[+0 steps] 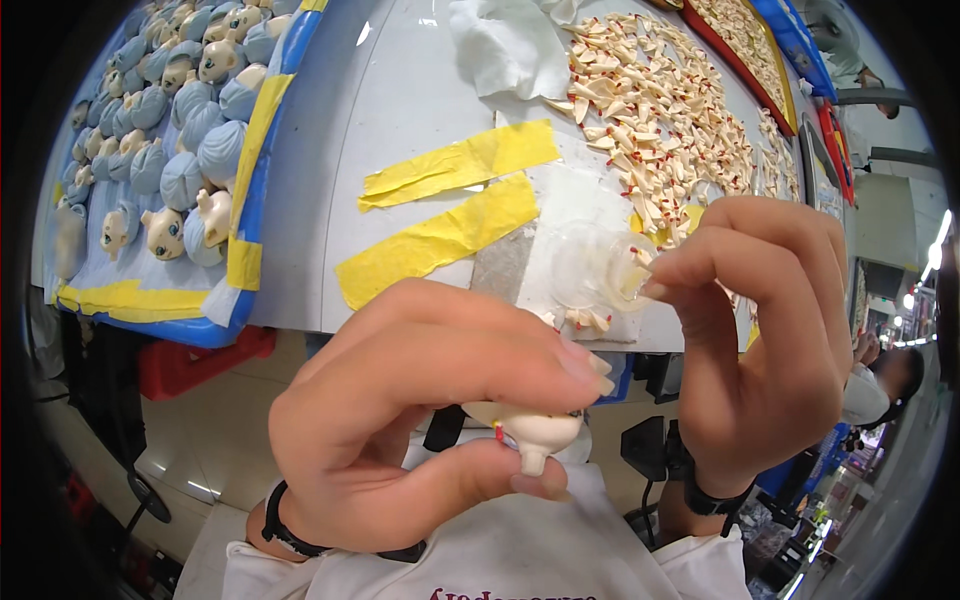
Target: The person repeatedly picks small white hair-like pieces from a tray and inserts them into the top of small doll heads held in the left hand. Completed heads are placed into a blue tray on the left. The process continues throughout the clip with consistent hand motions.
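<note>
My left hand (430, 400) is closed round a cream doll head (545, 435), thumb below and fingers above. The head's short neck stub points down, a small red spot shows at its side, and my fingers hide most of the rest. Thumb and forefinger of my right hand (770, 310) are pinched together on a small cream pointed piece (641, 257) with a red end. That piece is at the mouth of a small clear plastic cup (605, 275) on the table. A few similar pieces (587, 319) lie by the cup's near side.
At left, a blue tray (262, 165) edged with yellow tape holds many blue-haired doll heads (180, 180). Loose cream pieces (660, 120) are heaped at the far right. Yellow tape strips (450, 230) and a white cloth (508, 45) lie on the table. A co-worker (880, 385) sits at right.
</note>
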`<state>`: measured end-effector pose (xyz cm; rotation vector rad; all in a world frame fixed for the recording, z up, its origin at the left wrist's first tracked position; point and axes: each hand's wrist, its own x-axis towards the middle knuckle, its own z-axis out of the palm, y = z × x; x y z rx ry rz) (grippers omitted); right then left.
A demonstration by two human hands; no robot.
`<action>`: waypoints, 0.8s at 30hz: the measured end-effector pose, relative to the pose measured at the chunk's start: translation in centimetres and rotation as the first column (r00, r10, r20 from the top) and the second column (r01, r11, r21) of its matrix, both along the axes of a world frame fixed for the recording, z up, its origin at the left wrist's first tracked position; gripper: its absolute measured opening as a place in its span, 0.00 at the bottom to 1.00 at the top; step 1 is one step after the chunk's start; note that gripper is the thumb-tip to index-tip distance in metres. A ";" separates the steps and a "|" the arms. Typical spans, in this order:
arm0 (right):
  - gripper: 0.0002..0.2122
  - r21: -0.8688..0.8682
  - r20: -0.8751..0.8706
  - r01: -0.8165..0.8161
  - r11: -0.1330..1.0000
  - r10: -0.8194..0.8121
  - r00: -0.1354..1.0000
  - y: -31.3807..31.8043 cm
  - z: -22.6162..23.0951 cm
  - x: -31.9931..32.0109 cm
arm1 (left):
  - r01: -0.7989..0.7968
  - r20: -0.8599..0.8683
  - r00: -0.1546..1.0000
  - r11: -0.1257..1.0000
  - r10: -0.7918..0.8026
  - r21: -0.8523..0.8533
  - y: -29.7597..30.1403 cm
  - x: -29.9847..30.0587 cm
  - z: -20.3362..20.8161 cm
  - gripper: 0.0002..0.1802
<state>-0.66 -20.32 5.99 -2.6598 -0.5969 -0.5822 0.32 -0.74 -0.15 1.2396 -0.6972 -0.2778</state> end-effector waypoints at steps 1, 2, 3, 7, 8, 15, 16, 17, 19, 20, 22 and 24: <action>0.08 -0.001 -0.010 -0.023 1.000 0.023 1.000 -0.4 0.1 0.0 | -0.009 0.024 1.000 1.000 0.009 -0.012 -0.1 0.1 -0.1 0.21; 0.08 0.074 -0.036 -0.031 0.997 0.033 0.999 -0.5 0.2 -0.1 | -0.015 0.017 1.000 1.000 0.016 -0.024 -0.1 0.1 0.0 0.21; 0.08 0.150 -0.058 -0.035 0.988 0.044 0.997 -0.6 0.2 -0.3 | -0.020 0.009 1.000 0.999 0.020 -0.036 -0.2 0.1 0.0 0.22; 0.06 0.510 -0.174 -0.020 0.860 0.126 0.977 0.6 0.5 -2.6 | -0.126 -0.227 0.970 0.983 0.093 -0.133 -1.2 -1.2 0.7 0.24; 0.06 0.507 -0.173 -0.035 0.861 0.141 0.975 0.7 0.1 -3.0 | -0.153 -0.267 0.958 0.976 0.108 -0.154 -1.3 -1.4 0.7 0.24; 0.08 0.642 -0.116 0.059 0.765 0.020 0.993 3.0 -2.0 -3.9 | -0.066 -0.118 0.991 0.996 0.058 -0.066 -0.7 -1.0 0.0 0.26; 0.08 0.622 -0.078 0.043 0.782 0.007 0.997 3.1 -2.0 -3.8 | -0.077 -0.138 0.988 0.994 0.066 -0.072 -0.7 -1.2 0.1 0.26; 0.09 0.602 -0.040 0.028 0.798 -0.005 0.999 3.2 -2.0 -3.7 | -0.094 -0.141 0.986 0.994 0.084 -0.060 -0.6 -1.4 0.3 0.26; 0.11 0.447 -0.013 -0.047 0.893 0.060 0.998 2.7 -1.6 -3.3 | -0.126 -0.131 0.984 0.992 0.123 -0.020 -0.4 -1.8 0.4 0.26; 0.11 0.354 -0.014 -0.086 0.931 0.097 0.995 2.4 -1.3 -3.1 | -0.137 -0.116 0.984 0.991 0.136 -0.002 -0.4 -1.9 0.3 0.26; 0.11 0.223 -0.057 -0.126 0.967 0.142 0.988 2.3 -0.1 -2.8 | -0.156 -0.082 0.984 0.987 0.158 0.023 -0.5 -1.9 0.5 0.25; 0.11 0.290 -0.052 -0.085 0.953 0.104 0.993 2.3 -0.5 -3.2 | -0.161 -0.053 0.985 0.986 0.164 0.049 -0.4 -1.8 0.8 0.23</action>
